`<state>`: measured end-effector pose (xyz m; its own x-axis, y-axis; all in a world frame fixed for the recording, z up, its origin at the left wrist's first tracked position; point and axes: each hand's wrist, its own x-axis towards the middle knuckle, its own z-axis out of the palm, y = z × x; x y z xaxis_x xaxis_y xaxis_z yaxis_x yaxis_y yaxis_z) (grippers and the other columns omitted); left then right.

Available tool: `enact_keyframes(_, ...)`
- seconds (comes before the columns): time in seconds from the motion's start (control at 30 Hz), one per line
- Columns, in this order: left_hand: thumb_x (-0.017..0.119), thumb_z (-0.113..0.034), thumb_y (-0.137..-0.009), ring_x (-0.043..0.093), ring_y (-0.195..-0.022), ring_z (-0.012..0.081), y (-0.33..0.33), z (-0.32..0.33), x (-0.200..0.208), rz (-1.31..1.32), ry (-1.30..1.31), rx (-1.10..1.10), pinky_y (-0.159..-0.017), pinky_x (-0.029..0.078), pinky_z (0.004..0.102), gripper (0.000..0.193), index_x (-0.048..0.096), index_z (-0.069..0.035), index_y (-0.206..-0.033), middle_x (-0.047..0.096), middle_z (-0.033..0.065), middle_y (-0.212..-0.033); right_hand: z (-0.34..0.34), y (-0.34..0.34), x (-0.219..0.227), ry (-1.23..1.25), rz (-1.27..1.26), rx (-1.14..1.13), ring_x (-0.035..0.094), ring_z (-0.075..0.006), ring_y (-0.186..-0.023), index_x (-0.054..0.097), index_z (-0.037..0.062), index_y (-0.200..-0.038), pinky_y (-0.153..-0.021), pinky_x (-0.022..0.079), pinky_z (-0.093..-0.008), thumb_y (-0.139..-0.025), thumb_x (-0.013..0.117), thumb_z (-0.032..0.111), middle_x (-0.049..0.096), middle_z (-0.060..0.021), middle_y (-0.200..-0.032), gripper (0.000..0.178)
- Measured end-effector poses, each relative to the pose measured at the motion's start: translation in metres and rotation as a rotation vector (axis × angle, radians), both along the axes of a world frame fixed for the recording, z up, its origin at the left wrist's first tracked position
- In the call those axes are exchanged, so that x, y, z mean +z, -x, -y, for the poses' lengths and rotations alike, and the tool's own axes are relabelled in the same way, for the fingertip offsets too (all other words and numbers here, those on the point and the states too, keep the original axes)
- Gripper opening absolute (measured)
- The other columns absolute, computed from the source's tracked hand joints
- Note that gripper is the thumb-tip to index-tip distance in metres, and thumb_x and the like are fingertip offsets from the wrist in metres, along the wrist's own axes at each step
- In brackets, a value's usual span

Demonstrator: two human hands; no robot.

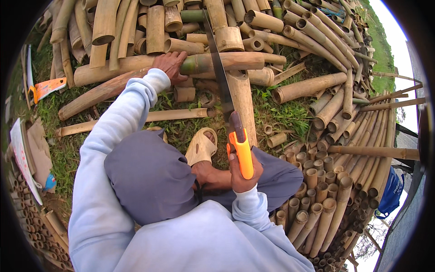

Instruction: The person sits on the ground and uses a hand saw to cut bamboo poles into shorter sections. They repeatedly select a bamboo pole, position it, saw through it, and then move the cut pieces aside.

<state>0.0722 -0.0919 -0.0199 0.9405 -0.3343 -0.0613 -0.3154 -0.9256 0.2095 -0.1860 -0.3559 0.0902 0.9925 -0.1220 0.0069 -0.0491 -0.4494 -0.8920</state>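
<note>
A hand saw with an orange handle (244, 154) and a long dark blade (220, 75) is gripped in my right hand (247, 176), between my knees. The blade points away from me and crosses a bamboo pole (242, 61) that lies sideways; whether the teeth are in a cut cannot be made out. My left hand (170, 66) is wrapped over that pole, left of the blade, beside a green stretch of its skin. Beneath the pole's right part is a thick bamboo piece (241, 102), running toward me.
Cut bamboo tubes (181, 45) are heaped ahead. Upright tubes (317, 213) and long poles (371, 131) crowd the right. On the grass at left lies another saw with an orange handle (50, 87). A sandalled foot (201, 147) rests close below the work. A blue bag (390, 195) is far right.
</note>
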Motion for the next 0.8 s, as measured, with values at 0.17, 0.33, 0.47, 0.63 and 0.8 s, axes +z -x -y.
enact_keyframes(0.17,0.085,-0.041,-0.078,0.067,-0.104,0.0325,0.004,0.005,0.0,-0.046,-0.034,0.036,-0.093,0.053,0.0405,0.061,0.052,-0.006,-0.114,0.068,0.0158,-0.107,-0.003,0.022,0.018,0.061,0.002,0.021,0.061,-0.0094,-0.068,0.067,-0.0082,-0.117,-0.065,0.05,-0.0242,-0.09,0.069,-0.003,0.068,-0.0045,-0.082,0.027)
enact_keyframes(0.33,0.085,-0.033,-0.073,0.066,-0.102,0.0304,0.023,0.007,-0.011,0.184,-0.02,0.005,-0.089,0.053,0.0407,0.055,0.053,-0.007,-0.11,0.065,0.0123,-0.107,-0.02,0.018,0.03,0.093,0.043,-0.012,0.062,-0.0181,-0.059,0.067,-0.0026,-0.098,-0.059,0.049,-0.0297,-0.089,0.071,0.0,0.063,-0.0085,-0.07,0.01)
enact_keyframes(0.47,0.085,-0.029,-0.072,0.064,-0.101,0.028,0.022,0.009,-0.017,0.251,-0.064,0.037,-0.089,0.051,0.038,0.055,0.054,-0.007,-0.112,0.063,0.0103,-0.104,-0.034,-0.004,0.042,0.07,-0.056,-0.009,0.061,-0.0158,-0.06,0.066,-0.0021,-0.099,-0.059,0.048,-0.0294,-0.091,0.07,0.001,0.06,-0.0094,-0.068,0.01)
enact_keyframes(0.63,0.084,-0.023,-0.071,0.063,-0.101,0.0271,0.026,0.008,-0.03,0.411,-0.002,-0.011,-0.09,0.05,0.0376,0.055,0.054,-0.008,-0.114,0.062,0.0094,-0.101,-0.027,0.018,0.041,0.134,0.018,0.014,0.063,-0.015,-0.063,0.066,-0.0035,-0.103,-0.062,0.05,-0.0289,-0.091,0.069,0.001,0.063,-0.0101,-0.07,0.013)
enact_keyframes(0.8,0.085,-0.023,-0.071,0.064,-0.102,0.0265,0.003,-0.007,-0.042,0.303,-0.034,0.011,-0.089,0.05,0.0368,0.058,0.054,-0.009,-0.117,0.063,0.0093,-0.103,-0.035,-0.047,0.043,0.012,-0.116,0.012,0.06,-0.0128,-0.064,0.066,-0.0037,-0.103,-0.062,0.049,-0.0294,-0.092,0.066,0.0,0.065,-0.0083,-0.074,0.011)
